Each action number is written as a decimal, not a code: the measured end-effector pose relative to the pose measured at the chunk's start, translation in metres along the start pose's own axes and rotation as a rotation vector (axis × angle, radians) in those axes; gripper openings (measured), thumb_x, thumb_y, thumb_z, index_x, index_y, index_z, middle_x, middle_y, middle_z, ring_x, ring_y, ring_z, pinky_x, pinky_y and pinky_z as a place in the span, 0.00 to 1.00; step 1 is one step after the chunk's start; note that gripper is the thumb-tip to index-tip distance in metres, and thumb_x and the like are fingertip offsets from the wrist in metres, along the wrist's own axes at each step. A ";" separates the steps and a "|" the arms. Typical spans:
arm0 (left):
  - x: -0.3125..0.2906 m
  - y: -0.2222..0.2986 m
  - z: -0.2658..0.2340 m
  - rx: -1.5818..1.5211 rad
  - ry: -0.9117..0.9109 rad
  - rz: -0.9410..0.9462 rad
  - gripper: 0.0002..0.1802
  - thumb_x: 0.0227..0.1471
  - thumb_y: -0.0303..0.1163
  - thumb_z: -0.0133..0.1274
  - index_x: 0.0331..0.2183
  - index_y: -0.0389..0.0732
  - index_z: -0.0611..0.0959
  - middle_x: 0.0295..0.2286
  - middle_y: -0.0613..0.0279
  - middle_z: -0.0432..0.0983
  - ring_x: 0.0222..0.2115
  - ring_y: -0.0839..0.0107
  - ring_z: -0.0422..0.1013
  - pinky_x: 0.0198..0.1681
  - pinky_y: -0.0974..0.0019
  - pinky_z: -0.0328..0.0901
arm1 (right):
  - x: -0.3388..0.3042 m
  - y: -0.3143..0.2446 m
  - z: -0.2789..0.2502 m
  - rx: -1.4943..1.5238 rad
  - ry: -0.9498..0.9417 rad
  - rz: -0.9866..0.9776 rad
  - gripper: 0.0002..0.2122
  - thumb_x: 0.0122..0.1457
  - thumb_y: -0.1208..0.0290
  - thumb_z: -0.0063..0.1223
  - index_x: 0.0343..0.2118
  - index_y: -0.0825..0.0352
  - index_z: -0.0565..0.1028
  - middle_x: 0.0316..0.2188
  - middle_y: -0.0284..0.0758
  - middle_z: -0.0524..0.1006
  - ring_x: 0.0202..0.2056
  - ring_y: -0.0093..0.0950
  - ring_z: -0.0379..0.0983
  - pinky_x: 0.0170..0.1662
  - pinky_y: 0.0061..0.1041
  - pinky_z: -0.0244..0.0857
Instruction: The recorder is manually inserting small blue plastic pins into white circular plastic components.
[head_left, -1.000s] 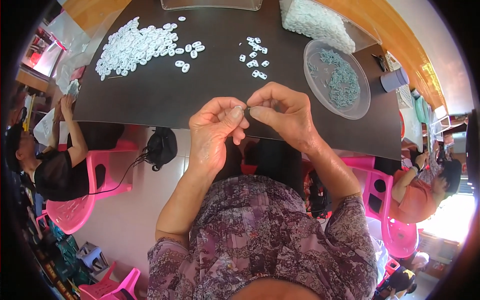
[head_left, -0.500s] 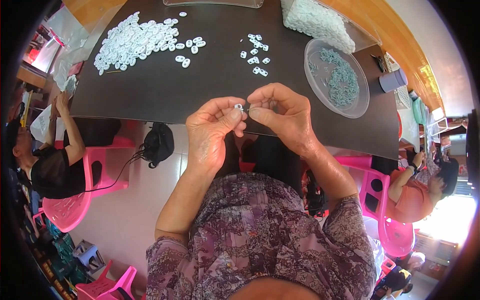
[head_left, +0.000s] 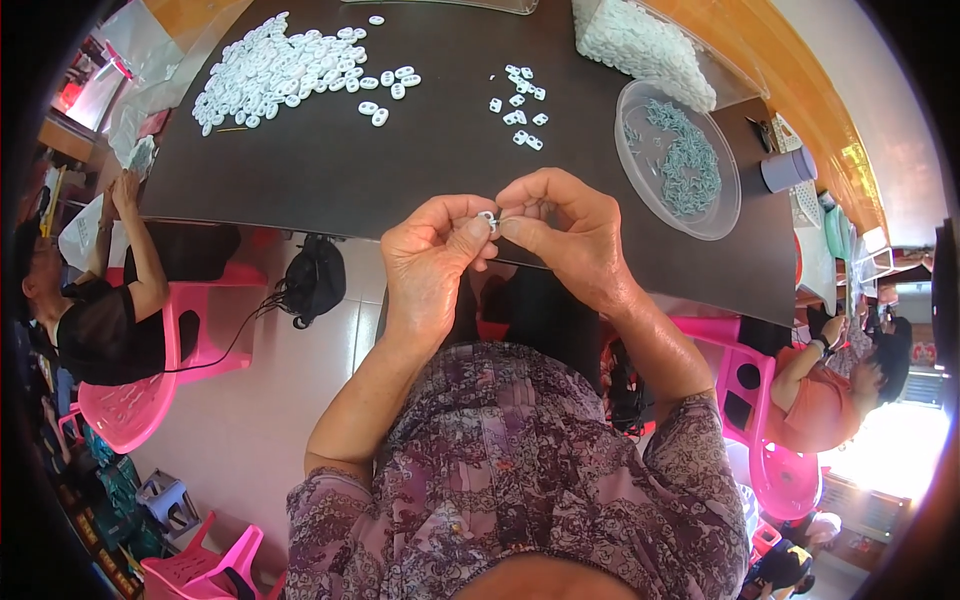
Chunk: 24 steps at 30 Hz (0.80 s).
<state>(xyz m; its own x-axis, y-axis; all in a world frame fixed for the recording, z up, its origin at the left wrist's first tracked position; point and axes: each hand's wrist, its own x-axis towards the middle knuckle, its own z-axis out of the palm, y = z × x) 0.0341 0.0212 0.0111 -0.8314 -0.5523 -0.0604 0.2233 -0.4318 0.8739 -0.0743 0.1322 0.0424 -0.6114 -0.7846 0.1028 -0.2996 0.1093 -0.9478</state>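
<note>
Dark table (head_left: 320, 175), small white piece (head_left: 488, 216)

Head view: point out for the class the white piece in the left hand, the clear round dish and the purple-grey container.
White piece (head_left: 487, 216), head view, its exposed face.
Clear round dish (head_left: 641, 180), head view, a bare inner part.
Purple-grey container (head_left: 782, 172), head view, its side.

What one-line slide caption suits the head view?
Left hand pinches a small white piece, right hand close beside it, at a dark table bearing heaped white pieces.

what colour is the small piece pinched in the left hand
The small piece is white, clearest in the head view.
</note>
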 end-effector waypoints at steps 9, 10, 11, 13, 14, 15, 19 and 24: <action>-0.004 -0.003 0.004 0.080 0.052 0.089 0.08 0.50 0.24 0.53 0.34 0.30 0.78 0.25 0.64 0.74 0.22 0.81 0.68 0.25 0.78 0.63 | -0.001 0.003 0.004 0.056 -0.008 0.032 0.08 0.48 0.81 0.55 0.33 0.70 0.74 0.27 0.26 0.73 0.30 0.13 0.67 0.34 0.13 0.61; -0.005 -0.005 0.005 0.078 0.053 0.089 0.08 0.50 0.24 0.53 0.34 0.30 0.78 0.25 0.64 0.74 0.22 0.81 0.68 0.25 0.78 0.63 | -0.001 0.004 0.005 0.055 -0.008 0.032 0.08 0.48 0.81 0.55 0.33 0.70 0.74 0.27 0.26 0.73 0.30 0.13 0.67 0.34 0.13 0.61; -0.006 -0.007 0.007 0.173 0.072 0.140 0.08 0.50 0.24 0.53 0.34 0.30 0.78 0.25 0.64 0.74 0.23 0.81 0.67 0.26 0.79 0.63 | -0.002 0.008 0.007 0.075 0.006 0.023 0.07 0.48 0.81 0.55 0.33 0.70 0.74 0.27 0.27 0.73 0.29 0.13 0.67 0.33 0.13 0.61; -0.007 -0.010 0.007 0.266 0.093 0.192 0.07 0.51 0.24 0.52 0.34 0.31 0.78 0.25 0.65 0.73 0.23 0.82 0.67 0.26 0.79 0.63 | -0.002 0.008 0.009 0.094 0.020 0.014 0.07 0.49 0.81 0.55 0.33 0.70 0.74 0.27 0.27 0.73 0.29 0.13 0.67 0.33 0.12 0.61; -0.007 -0.011 0.006 0.284 0.081 0.218 0.07 0.51 0.24 0.52 0.34 0.31 0.78 0.25 0.65 0.73 0.23 0.82 0.66 0.26 0.79 0.63 | -0.002 0.007 0.010 0.113 0.023 0.038 0.07 0.49 0.82 0.55 0.33 0.70 0.74 0.27 0.27 0.73 0.29 0.13 0.68 0.32 0.12 0.62; -0.007 -0.013 0.004 0.302 0.070 0.244 0.07 0.51 0.23 0.52 0.34 0.31 0.78 0.25 0.65 0.73 0.23 0.82 0.66 0.26 0.79 0.63 | -0.002 0.007 0.011 0.132 0.026 0.062 0.07 0.49 0.82 0.55 0.32 0.71 0.74 0.26 0.27 0.74 0.28 0.13 0.68 0.32 0.12 0.62; -0.004 -0.011 -0.001 0.262 0.067 0.219 0.08 0.51 0.23 0.52 0.35 0.30 0.78 0.26 0.65 0.73 0.23 0.82 0.67 0.26 0.79 0.64 | -0.001 0.007 0.016 0.238 0.043 0.063 0.06 0.50 0.82 0.54 0.32 0.71 0.73 0.26 0.27 0.73 0.27 0.12 0.67 0.31 0.12 0.62; -0.004 -0.007 -0.003 0.157 0.091 0.165 0.08 0.51 0.22 0.52 0.36 0.30 0.78 0.27 0.63 0.74 0.24 0.81 0.68 0.26 0.79 0.65 | 0.003 0.020 0.016 -0.047 0.062 -0.133 0.03 0.51 0.82 0.52 0.30 0.70 0.73 0.26 0.26 0.72 0.27 0.13 0.65 0.31 0.14 0.61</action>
<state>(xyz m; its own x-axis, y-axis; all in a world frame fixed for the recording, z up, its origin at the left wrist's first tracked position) 0.0373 0.0240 0.0040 -0.7397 -0.6709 0.0523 0.2642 -0.2181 0.9395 -0.0708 0.1219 0.0186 -0.6073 -0.7552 0.2467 -0.4142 0.0360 -0.9095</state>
